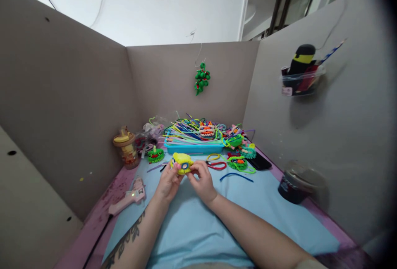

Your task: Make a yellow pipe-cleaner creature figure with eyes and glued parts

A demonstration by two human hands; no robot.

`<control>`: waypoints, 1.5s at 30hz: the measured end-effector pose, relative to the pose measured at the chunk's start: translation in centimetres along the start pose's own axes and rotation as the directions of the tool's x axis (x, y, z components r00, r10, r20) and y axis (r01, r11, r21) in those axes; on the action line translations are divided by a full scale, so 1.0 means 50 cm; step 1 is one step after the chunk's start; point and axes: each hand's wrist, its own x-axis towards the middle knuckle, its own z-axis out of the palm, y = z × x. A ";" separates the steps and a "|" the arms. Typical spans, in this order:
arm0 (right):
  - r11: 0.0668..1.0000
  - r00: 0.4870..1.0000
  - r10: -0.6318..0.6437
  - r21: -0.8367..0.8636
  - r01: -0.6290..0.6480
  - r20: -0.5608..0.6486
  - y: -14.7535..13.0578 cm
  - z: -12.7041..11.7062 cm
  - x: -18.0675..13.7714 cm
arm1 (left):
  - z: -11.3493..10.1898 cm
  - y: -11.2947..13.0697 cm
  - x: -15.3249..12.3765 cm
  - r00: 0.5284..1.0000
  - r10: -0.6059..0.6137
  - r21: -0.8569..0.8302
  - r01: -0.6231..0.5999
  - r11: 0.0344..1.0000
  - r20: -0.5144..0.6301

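Observation:
Between my two hands, above the light blue cloth (pixel 198 207), is a yellow pipe-cleaner figure (pixel 182 161) with blue-ringed round eyes. My left hand (pixel 170 181) grips it from the left side, thumb at the front. On its right edge my right hand (pixel 201 178) pinches with thumb and fingertips. Just behind my right hand lie red-handled scissors (pixel 217 165), and a yellow loop (pixel 213 157) sits beside them. A bent dark blue pipe cleaner (pixel 236 174) rests on the cloth to the right. Part of the figure is covered by my fingers.
Behind stands a blue tray (pixel 194 149) heaped with pipe cleaners. A pink glue gun (pixel 128 200) with a lit light lies left, near a lidded cup (pixel 126 149). Green figures (pixel 155 155), a black phone (pixel 259 161) and a dark tub (pixel 293 186) surround the cloth. Grey panels enclose three sides.

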 end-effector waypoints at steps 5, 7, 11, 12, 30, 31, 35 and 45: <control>0.997 0.997 -0.069 -0.034 0.070 0.027 -0.002 -0.003 -0.002 | -0.008 -0.004 0.003 1.000 0.005 0.004 -0.005 1.000 0.006; 0.996 0.996 -0.081 -0.034 0.082 0.028 -0.003 -0.004 -0.004 | -0.008 -0.003 0.002 1.000 0.010 0.012 -0.010 1.000 0.001; 0.997 0.997 -0.068 -0.023 0.069 0.023 -0.002 -0.003 -0.005 | -0.005 0.000 0.000 1.000 0.020 0.021 -0.020 1.000 0.015; 0.999 0.998 -0.052 -0.016 0.052 0.021 -0.001 -0.003 -0.005 | -0.003 0.001 -0.001 1.000 0.019 0.031 -0.019 0.999 0.024; 0.991 0.993 -0.118 -0.059 0.117 -0.005 -0.010 -0.007 -0.008 | 0.000 0.003 -0.008 0.994 0.047 0.159 -0.063 0.985 0.098; 0.994 0.995 -0.101 -0.049 0.100 -0.006 -0.011 -0.006 -0.008 | 0.000 0.003 -0.009 0.993 0.048 0.149 -0.063 0.987 0.105; 0.996 0.998 0.065 0.061 -0.063 -0.023 0.002 0.000 0.000 | 0.001 0.002 -0.008 0.995 0.043 0.121 -0.054 0.991 0.088; 0.885 0.893 0.429 0.134 -0.446 0.137 0.130 0.005 0.014 | -0.066 -0.005 0.026 0.937 -0.092 0.465 0.251 0.849 -0.338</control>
